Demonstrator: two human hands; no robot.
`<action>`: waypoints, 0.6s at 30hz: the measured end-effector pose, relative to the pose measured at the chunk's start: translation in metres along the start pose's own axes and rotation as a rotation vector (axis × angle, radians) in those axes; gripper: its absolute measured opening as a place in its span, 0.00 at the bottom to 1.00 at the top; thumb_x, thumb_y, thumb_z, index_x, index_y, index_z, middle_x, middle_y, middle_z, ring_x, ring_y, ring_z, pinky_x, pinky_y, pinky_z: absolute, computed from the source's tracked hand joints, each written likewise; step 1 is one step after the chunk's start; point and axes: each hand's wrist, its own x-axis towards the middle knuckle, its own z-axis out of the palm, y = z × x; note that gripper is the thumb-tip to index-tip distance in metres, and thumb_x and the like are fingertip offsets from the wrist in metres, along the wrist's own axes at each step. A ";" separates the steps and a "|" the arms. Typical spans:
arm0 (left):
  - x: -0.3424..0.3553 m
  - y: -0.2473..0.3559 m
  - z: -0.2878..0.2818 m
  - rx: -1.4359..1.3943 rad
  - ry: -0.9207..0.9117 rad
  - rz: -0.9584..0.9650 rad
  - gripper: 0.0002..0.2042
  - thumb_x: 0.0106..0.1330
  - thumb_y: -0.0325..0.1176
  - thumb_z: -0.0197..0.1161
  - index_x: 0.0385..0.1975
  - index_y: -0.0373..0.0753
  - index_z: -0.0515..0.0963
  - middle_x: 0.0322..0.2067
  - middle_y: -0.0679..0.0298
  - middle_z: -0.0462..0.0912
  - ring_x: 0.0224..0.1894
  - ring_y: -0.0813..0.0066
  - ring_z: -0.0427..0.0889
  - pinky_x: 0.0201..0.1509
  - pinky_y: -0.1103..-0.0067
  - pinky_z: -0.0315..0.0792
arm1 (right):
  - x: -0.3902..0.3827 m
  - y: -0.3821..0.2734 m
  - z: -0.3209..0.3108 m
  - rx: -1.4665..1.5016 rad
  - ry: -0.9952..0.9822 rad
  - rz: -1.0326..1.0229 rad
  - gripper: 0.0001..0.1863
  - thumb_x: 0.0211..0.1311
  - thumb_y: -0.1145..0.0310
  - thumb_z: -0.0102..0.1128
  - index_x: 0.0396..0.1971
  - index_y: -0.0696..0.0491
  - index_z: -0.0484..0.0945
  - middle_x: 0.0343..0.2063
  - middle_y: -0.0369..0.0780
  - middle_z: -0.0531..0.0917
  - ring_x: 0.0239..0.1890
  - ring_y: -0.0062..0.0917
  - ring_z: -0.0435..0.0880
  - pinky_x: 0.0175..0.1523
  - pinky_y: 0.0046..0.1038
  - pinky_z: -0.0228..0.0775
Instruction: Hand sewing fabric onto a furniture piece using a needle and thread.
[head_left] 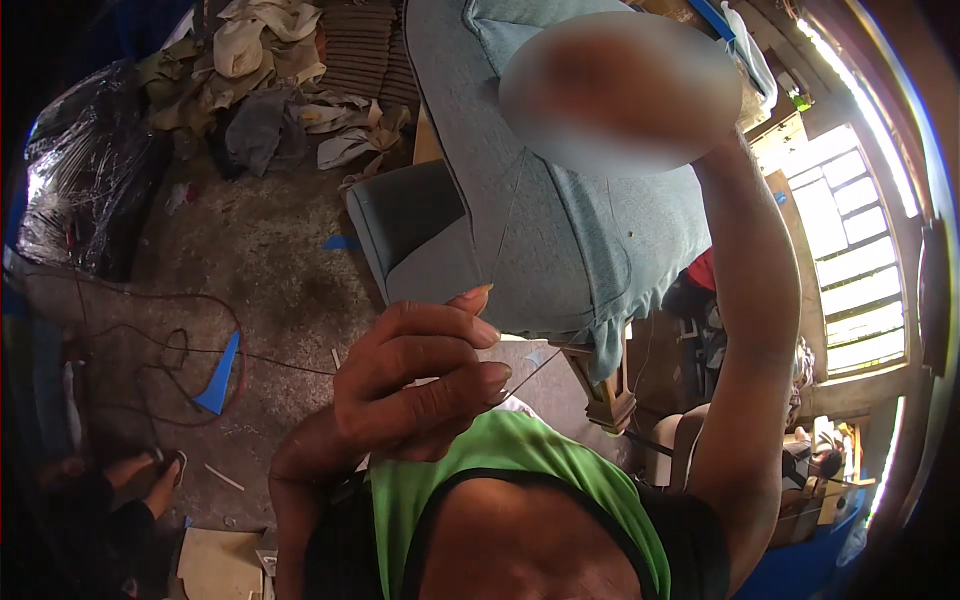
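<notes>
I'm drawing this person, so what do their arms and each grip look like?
Both arms are bare below short black sleeves. The left grip has no glove, and some fingernails show. A blur hides the right grip. The top is bright green with a dark neckline.

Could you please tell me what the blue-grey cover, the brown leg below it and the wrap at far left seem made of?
Cover: probably woven fabric, matt; its loose edge hangs in soft folds.
Leg: likely wood, perhaps stained; brown, with stepped moulding.
Wrap: seemingly clear plastic film, glossy; its creases catch bright highlights.
</notes>
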 end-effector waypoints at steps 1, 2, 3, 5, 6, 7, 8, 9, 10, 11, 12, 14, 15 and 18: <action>0.001 0.000 0.000 -0.003 0.005 0.000 0.15 0.53 0.17 0.73 0.41 0.36 0.84 0.32 0.61 0.80 0.41 0.62 0.83 0.57 0.56 0.81 | 0.000 -0.002 -0.001 -0.043 -0.017 0.038 0.11 0.67 0.60 0.65 0.36 0.53 0.82 0.21 0.37 0.83 0.21 0.19 0.79 0.30 0.26 0.66; 0.001 0.000 -0.001 -0.004 0.006 0.001 0.15 0.53 0.17 0.73 0.41 0.36 0.84 0.32 0.61 0.80 0.41 0.62 0.83 0.57 0.56 0.81 | 0.001 -0.001 0.000 -0.045 -0.018 0.039 0.11 0.67 0.60 0.65 0.36 0.53 0.82 0.21 0.37 0.83 0.21 0.19 0.79 0.30 0.26 0.66; 0.002 -0.001 -0.002 0.006 -0.008 0.004 0.14 0.53 0.18 0.73 0.41 0.36 0.84 0.32 0.61 0.80 0.41 0.62 0.84 0.57 0.55 0.81 | 0.000 0.000 0.002 -0.085 0.019 -0.005 0.11 0.67 0.60 0.66 0.36 0.53 0.82 0.20 0.37 0.83 0.21 0.19 0.79 0.30 0.27 0.66; 0.002 -0.001 -0.002 0.013 -0.022 0.006 0.14 0.53 0.18 0.73 0.41 0.36 0.84 0.32 0.61 0.80 0.41 0.62 0.84 0.57 0.55 0.81 | 0.000 0.001 0.003 -0.125 0.055 -0.047 0.11 0.67 0.60 0.66 0.36 0.53 0.82 0.20 0.37 0.82 0.21 0.19 0.79 0.30 0.27 0.66; 0.001 -0.002 -0.001 -0.001 -0.012 0.006 0.14 0.53 0.18 0.73 0.41 0.36 0.84 0.31 0.61 0.80 0.41 0.62 0.84 0.57 0.55 0.81 | 0.000 -0.001 0.002 -0.130 0.041 -0.042 0.11 0.67 0.60 0.66 0.36 0.53 0.82 0.20 0.37 0.82 0.22 0.19 0.79 0.30 0.27 0.66; 0.001 -0.002 -0.001 -0.015 -0.002 0.006 0.14 0.53 0.19 0.73 0.41 0.36 0.84 0.31 0.61 0.80 0.41 0.62 0.84 0.57 0.55 0.81 | 0.000 -0.002 0.001 -0.134 0.027 -0.036 0.11 0.67 0.60 0.66 0.36 0.53 0.82 0.20 0.37 0.82 0.22 0.19 0.79 0.30 0.27 0.65; 0.001 -0.002 -0.002 -0.017 -0.003 0.006 0.14 0.53 0.19 0.73 0.41 0.36 0.84 0.31 0.61 0.80 0.41 0.62 0.84 0.57 0.55 0.81 | 0.000 -0.003 0.001 -0.134 0.027 -0.034 0.11 0.67 0.60 0.66 0.36 0.53 0.82 0.20 0.37 0.82 0.22 0.19 0.79 0.30 0.27 0.65; 0.002 -0.003 -0.003 -0.013 -0.013 0.009 0.14 0.53 0.19 0.73 0.41 0.36 0.84 0.31 0.61 0.81 0.41 0.62 0.84 0.57 0.55 0.81 | 0.001 -0.003 0.001 -0.143 0.022 -0.035 0.11 0.67 0.60 0.66 0.36 0.53 0.82 0.20 0.37 0.82 0.22 0.20 0.79 0.30 0.27 0.65; 0.002 -0.003 -0.003 -0.010 -0.023 0.011 0.14 0.53 0.19 0.74 0.41 0.36 0.84 0.31 0.61 0.81 0.41 0.62 0.84 0.57 0.55 0.81 | 0.001 -0.003 0.000 -0.152 0.017 -0.036 0.11 0.67 0.60 0.65 0.36 0.53 0.82 0.20 0.38 0.82 0.22 0.20 0.80 0.30 0.27 0.65; 0.003 -0.003 -0.003 -0.010 -0.023 0.011 0.14 0.53 0.19 0.74 0.41 0.36 0.84 0.31 0.61 0.81 0.41 0.62 0.84 0.57 0.55 0.81 | 0.002 -0.004 0.000 -0.152 0.017 -0.035 0.11 0.67 0.60 0.65 0.36 0.53 0.82 0.20 0.38 0.82 0.22 0.20 0.80 0.30 0.27 0.65; 0.003 -0.003 -0.003 -0.013 -0.020 0.012 0.14 0.54 0.19 0.73 0.41 0.36 0.84 0.31 0.61 0.81 0.41 0.62 0.84 0.57 0.55 0.81 | 0.003 -0.004 0.000 -0.150 0.011 -0.048 0.11 0.67 0.61 0.65 0.35 0.53 0.82 0.20 0.38 0.82 0.23 0.21 0.80 0.30 0.28 0.65; 0.003 -0.002 -0.004 -0.016 -0.016 0.012 0.14 0.54 0.19 0.73 0.41 0.36 0.84 0.31 0.61 0.81 0.41 0.62 0.84 0.57 0.55 0.81 | 0.005 -0.006 0.000 -0.148 0.004 -0.062 0.11 0.67 0.61 0.65 0.35 0.53 0.82 0.21 0.39 0.82 0.23 0.22 0.80 0.30 0.28 0.66; 0.002 -0.002 -0.004 -0.015 -0.012 0.006 0.14 0.54 0.19 0.73 0.41 0.36 0.84 0.32 0.61 0.81 0.41 0.62 0.84 0.57 0.55 0.81 | 0.005 -0.007 0.000 -0.139 -0.015 -0.034 0.10 0.66 0.62 0.65 0.34 0.54 0.82 0.21 0.39 0.82 0.23 0.23 0.80 0.30 0.28 0.66; 0.002 -0.001 -0.006 -0.018 -0.014 -0.002 0.14 0.54 0.18 0.73 0.41 0.36 0.83 0.32 0.61 0.81 0.40 0.62 0.84 0.56 0.55 0.81 | 0.009 -0.012 -0.003 -0.156 -0.063 -0.005 0.09 0.64 0.64 0.66 0.32 0.54 0.82 0.21 0.39 0.83 0.24 0.24 0.81 0.31 0.28 0.68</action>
